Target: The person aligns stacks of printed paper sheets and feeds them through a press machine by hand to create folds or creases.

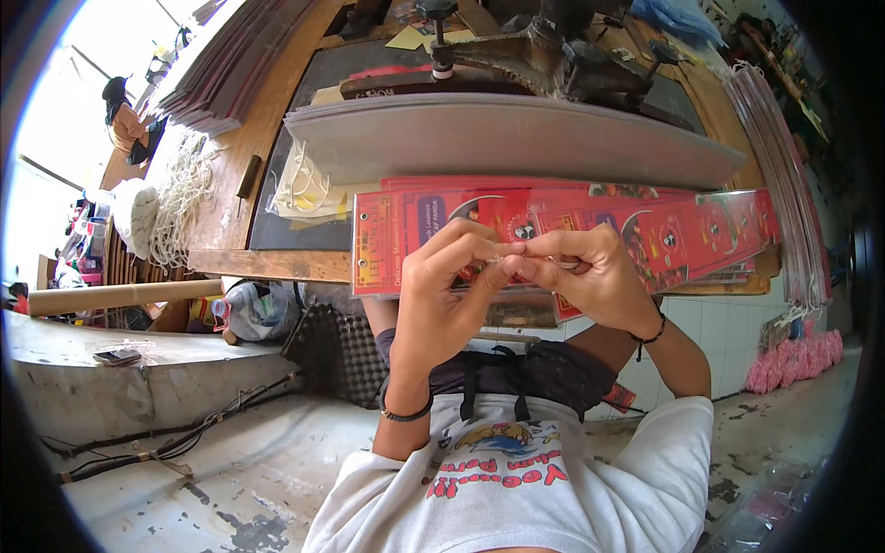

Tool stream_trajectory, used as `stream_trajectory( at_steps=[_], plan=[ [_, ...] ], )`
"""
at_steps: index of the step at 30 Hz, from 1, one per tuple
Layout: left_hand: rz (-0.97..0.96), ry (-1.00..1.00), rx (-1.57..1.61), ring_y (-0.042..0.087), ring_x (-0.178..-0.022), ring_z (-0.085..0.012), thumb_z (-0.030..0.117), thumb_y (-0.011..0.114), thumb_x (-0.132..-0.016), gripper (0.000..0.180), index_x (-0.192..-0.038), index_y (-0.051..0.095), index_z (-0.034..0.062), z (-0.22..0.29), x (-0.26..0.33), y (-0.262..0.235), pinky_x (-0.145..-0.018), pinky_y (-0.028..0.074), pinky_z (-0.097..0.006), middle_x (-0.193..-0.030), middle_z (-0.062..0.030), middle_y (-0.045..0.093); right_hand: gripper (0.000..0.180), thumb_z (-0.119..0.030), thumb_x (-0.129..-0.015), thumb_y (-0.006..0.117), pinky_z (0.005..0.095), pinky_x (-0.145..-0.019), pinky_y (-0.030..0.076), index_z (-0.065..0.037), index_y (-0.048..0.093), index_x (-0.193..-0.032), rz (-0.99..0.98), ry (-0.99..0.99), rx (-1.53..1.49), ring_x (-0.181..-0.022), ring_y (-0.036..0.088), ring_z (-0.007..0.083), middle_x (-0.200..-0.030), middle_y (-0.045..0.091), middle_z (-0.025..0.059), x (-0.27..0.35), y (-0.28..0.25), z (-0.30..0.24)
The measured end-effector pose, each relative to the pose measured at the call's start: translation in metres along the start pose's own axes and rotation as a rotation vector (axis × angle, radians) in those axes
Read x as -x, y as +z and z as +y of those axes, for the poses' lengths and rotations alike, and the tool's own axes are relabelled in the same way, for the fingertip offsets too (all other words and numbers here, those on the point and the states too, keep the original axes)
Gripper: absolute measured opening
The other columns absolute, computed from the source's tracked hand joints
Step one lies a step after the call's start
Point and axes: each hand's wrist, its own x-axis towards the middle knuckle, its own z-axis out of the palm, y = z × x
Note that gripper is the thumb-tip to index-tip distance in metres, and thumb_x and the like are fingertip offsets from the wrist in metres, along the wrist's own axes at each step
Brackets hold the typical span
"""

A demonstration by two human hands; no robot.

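Evidently, the left hand and right hand are pinched together at the fingertips around what looks like a thin pale strand, just above the red cards. The cards lie beneath both hands, long axis running left to right, their left end nearer the left hand, with printed lettering and food pictures across their fronts

Thin pale strand, mostly hidden, pinched btwn fingertips. Below: long red printed sheets, glossy, approx. flat, overlapping at diff. angles.
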Motion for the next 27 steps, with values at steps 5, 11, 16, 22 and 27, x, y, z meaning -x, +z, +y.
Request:
stream_trajectory(
  at_steps=[5, 11, 16, 22, 27],
  plan=[
    [0.060, 0.151, -0.181, 0.058, -0.076, -0.0117, 0.002, 0.065, -0.083, 0.008, -0.087, 0.063, -0.0053, 0.010, -0.001, 0.000, -0.065, 0.045, -0.022, -0.085, -0.0080, 0.060, 0.030, -0.020, -0.084, 0.069, 0.0259, -0.062, 0.050, -0.004, 0.066, -0.109, -0.038, 0.094, -0.007, -0.072, 0.063, 0.0096, -0.083, 0.069, 0.0084, 0.003, -0.003, -0.009],
    [0.471, 0.046, -0.220, 0.056, -0.072, -0.0109, 0.009, 0.057, -0.091, 0.011, -0.091, 0.060, -0.0015, 0.005, 0.011, -0.041, -0.068, 0.044, -0.023, -0.084, -0.0073, 0.061, 0.079, -0.039, -0.065, 0.077, 0.0457, -0.103, 0.031, -0.010, 0.047, -0.133, 0.014, -0.366, 0.791, -0.124, 0.040, 0.0346, -0.137, 0.043, 0.0151, 0.024, -0.047, -0.018],
    [0.832, -0.107, -0.245, 0.053, -0.068, -0.0086, 0.018, 0.051, -0.096, 0.019, -0.092, 0.059, 0.0014, -0.009, 0.031, -0.102, -0.068, 0.044, -0.023, -0.078, -0.0048, 0.060, 0.087, -0.031, -0.053, 0.083, 0.0482, -0.109, 0.024, -0.010, 0.049, -0.130, 0.071, 0.002, 1.013, -0.130, 0.033, 0.0346, -0.143, 0.035, 0.0130, 0.066, -0.088, 0.012],
    [0.530, 0.126, -0.960, 0.053, -0.107, -0.0276, 0.001, 0.059, -0.075, 0.030, -0.104, 0.062, 0.0048, 0.007, 0.025, -0.118, -0.099, 0.033, -0.041, -0.101, -0.0116, 0.062, 0.091, -0.025, -0.049, 0.085, 0.0467, -0.110, 0.025, -0.012, 0.048, -0.131, 0.182, 0.105, 0.977, -0.132, 0.030, 0.0339, -0.146, 0.032, 0.0108, 0.093, -0.116, 0.046],
    [-0.192, -0.022, -0.669, 0.040, -0.130, -0.0308, -0.001, 0.060, -0.065, 0.045, -0.107, 0.068, 0.0138, 0.022, 0.037, -0.139, -0.111, 0.013, -0.051, -0.126, -0.0086, 0.057, 0.085, -0.023, -0.051, 0.083, 0.0451, -0.109, 0.029, -0.011, 0.051, -0.128, 0.176, 0.084, 0.997, -0.132, 0.031, 0.0336, -0.145, 0.035, 0.0110, 0.095, -0.127, 0.048]
  ],
)
